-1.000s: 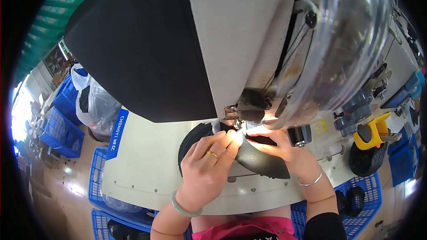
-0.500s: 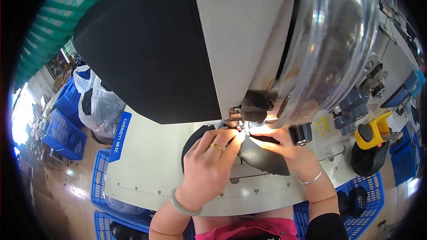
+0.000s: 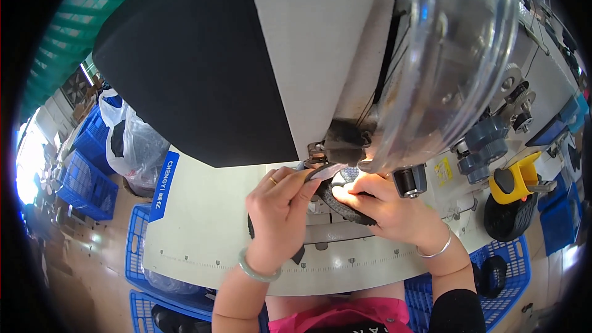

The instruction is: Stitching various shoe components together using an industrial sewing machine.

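Just below the needle area (image 3: 317, 153) of a sewing machine (image 3: 320, 55), my two hands hold a dark textured fabric piece (image 3: 346, 211) with a curved edge. My left hand (image 3: 277, 219), with a ring and a green bangle, pinches its left end, where a pale strip (image 3: 327, 171) shows. Fingers of my right hand (image 3: 394, 209), with a silver bangle on the wrist, are closed on the right part of the piece. More dark material (image 3: 298, 254) peeks out beside and below my left hand, and most of it is hidden.
A pale machine table (image 3: 197, 222) curves around the work. The clear plastic guard (image 3: 456, 61) and grey knobs (image 3: 484, 154) are at the right, near a yellow holder (image 3: 523, 179). Blue baskets (image 3: 137, 253) and a filled plastic bag (image 3: 139, 148) are at the left.
The fabric piece has been drawn back from the needle area and turned, so its edge and pale strip show. My left hand has shifted left and up; my right hand has regripped the piece.
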